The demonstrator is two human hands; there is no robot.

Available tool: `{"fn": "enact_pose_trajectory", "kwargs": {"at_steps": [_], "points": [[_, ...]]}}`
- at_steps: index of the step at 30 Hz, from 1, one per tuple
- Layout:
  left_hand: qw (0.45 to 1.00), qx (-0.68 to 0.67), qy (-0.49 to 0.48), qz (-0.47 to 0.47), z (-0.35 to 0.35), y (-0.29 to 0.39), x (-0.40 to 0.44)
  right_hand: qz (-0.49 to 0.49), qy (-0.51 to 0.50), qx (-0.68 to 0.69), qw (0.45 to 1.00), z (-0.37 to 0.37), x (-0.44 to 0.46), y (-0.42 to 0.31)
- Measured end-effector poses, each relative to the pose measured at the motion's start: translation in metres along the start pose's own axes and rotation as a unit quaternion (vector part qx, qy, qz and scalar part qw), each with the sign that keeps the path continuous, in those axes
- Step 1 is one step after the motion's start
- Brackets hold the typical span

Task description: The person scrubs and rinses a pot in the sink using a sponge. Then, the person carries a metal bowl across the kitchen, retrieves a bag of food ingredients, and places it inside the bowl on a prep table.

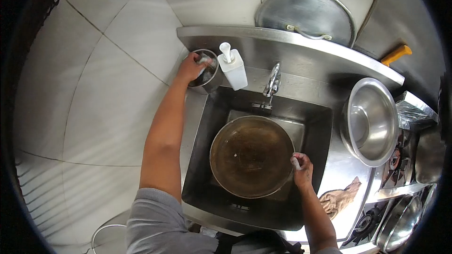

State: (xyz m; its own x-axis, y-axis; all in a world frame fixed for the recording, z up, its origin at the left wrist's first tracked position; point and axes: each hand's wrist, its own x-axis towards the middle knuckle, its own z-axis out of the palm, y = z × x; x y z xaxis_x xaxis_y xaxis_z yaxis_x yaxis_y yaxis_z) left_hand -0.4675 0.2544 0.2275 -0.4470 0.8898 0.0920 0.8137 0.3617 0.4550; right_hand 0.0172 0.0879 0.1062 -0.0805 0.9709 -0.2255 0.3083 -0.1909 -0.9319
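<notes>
My left hand (190, 67) reaches into a round metal container (205, 86) at the sink's back left corner. Its fingers are closed around something among white suds that I cannot make out. In the sink (197, 178) sits a large round pan (252, 160) with a browned, stained surface. My right hand (302, 168) grips its right rim, with some white foam on the fingers. A white pump bottle (234, 70) stands just right of the metal container. Behind the pan is a chrome faucet (273, 81).
A big steel bowl (369, 122) rests right of the sink, with a brown cloth (339, 200) nearer to me. A round lid (306, 14) leans on the back wall. An orange handle (396, 55) and stove burners (365, 223) are at the right.
</notes>
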Motion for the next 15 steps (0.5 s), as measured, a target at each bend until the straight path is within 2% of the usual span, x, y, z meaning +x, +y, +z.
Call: {"fn": "enact_pose_trajectory", "kwargs": {"at_steps": [3,5,7,8,10,11,14,15], "points": [[0.984,-0.153,0.085,-0.026,-0.007,-0.011,0.000,-0.025,-0.023,0.015,0.999,0.020,0.003,0.001],[0.993,-0.107,0.048,-0.008,-0.004,-0.020,-0.001,-0.025,-0.046,0.007,0.999,0.038,0.006,-0.015],[0.996,-0.040,0.058,0.047,-0.012,-0.008,-0.017,-0.065,-0.054,0.024,0.996,0.056,0.007,-0.019],[0.996,-0.064,0.050,0.042,-0.009,-0.010,-0.017,-0.085,-0.058,0.032,0.994,0.063,0.008,-0.022],[0.992,-0.113,0.035,0.032,-0.007,-0.008,-0.020,-0.043,-0.081,0.061,0.994,0.074,0.005,-0.034],[0.990,-0.137,0.036,-0.020,-0.007,-0.006,-0.020,-0.038,-0.089,0.061,0.993,0.077,0.003,-0.037],[0.912,-0.390,-0.049,-0.115,0.008,-0.043,0.009,-0.028,-0.094,0.025,0.995,0.073,0.001,-0.039],[0.876,-0.463,-0.033,-0.133,-0.003,-0.019,-0.006,-0.017,-0.092,0.021,0.995,0.072,0.000,-0.035]]}}
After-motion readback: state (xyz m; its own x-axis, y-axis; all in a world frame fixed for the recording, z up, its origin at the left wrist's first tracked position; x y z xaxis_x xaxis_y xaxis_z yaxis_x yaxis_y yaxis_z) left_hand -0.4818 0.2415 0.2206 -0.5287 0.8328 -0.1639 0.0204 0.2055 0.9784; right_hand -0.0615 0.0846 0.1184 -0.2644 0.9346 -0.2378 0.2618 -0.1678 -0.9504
